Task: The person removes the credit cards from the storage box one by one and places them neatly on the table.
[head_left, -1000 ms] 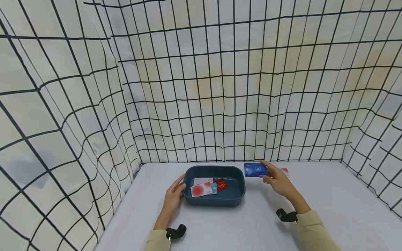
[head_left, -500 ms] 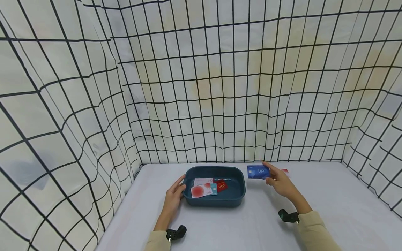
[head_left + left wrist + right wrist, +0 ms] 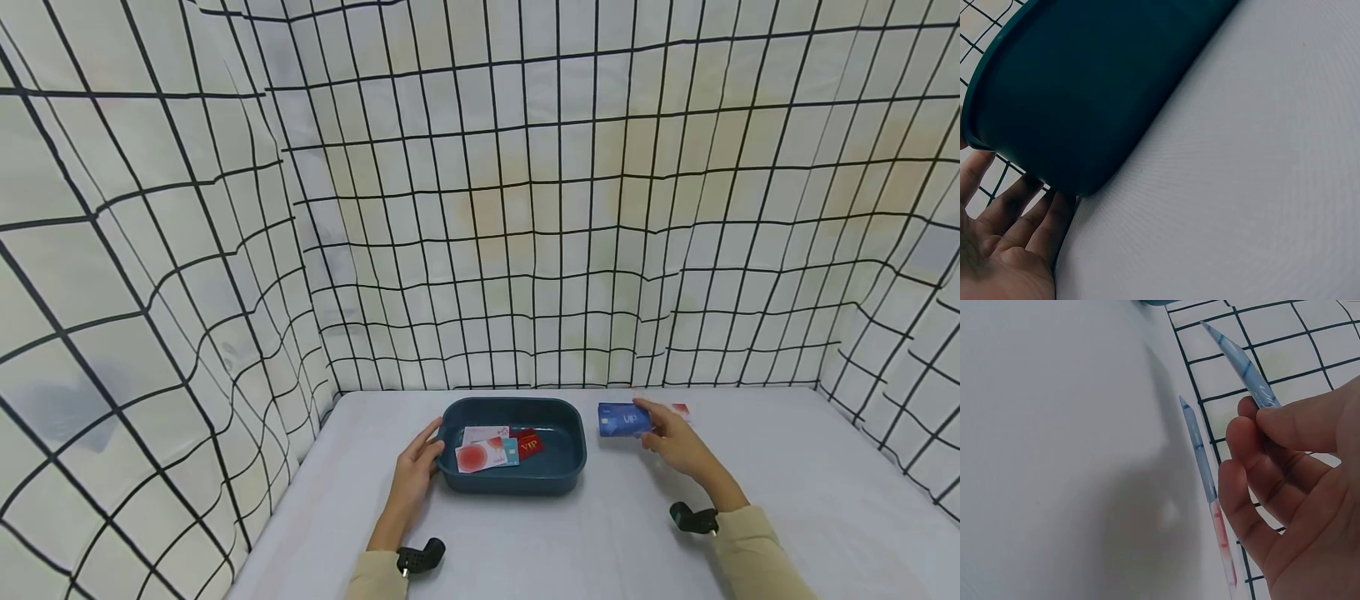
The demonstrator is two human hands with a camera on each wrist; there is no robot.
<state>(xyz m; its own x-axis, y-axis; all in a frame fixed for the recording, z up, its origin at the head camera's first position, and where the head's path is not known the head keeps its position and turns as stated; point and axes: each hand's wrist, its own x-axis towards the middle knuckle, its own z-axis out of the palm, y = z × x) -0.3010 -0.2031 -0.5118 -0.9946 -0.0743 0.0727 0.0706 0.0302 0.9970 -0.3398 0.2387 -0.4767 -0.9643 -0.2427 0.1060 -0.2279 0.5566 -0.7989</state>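
Note:
My right hand [image 3: 678, 442] pinches a blue VIP card [image 3: 618, 420] between thumb and fingertips, right of the dark teal plastic tray [image 3: 510, 483]. In the right wrist view the held card [image 3: 1244, 369] is tilted, seen nearly edge-on. Below it on the table lie a second blue card [image 3: 1197, 447] and a red and white card [image 3: 1221, 534]. My left hand [image 3: 411, 475] rests at the tray's left end, with extended fingers [image 3: 1044, 222] against its outer wall. Inside the tray, a white-and-red card [image 3: 480, 455] overlaps a light blue card [image 3: 512, 450]; a red VIP card [image 3: 529, 444] lies beside them.
A white table [image 3: 555, 542] spreads out under everything. Behind it and along both sides stands black netting [image 3: 592, 317] over a white backdrop. The red and white card [image 3: 680, 412] shows just beyond the right hand.
My right hand has moved slightly right and down with the blue VIP card, farther from the tray and closer over the table. The left hand and tray stay put.

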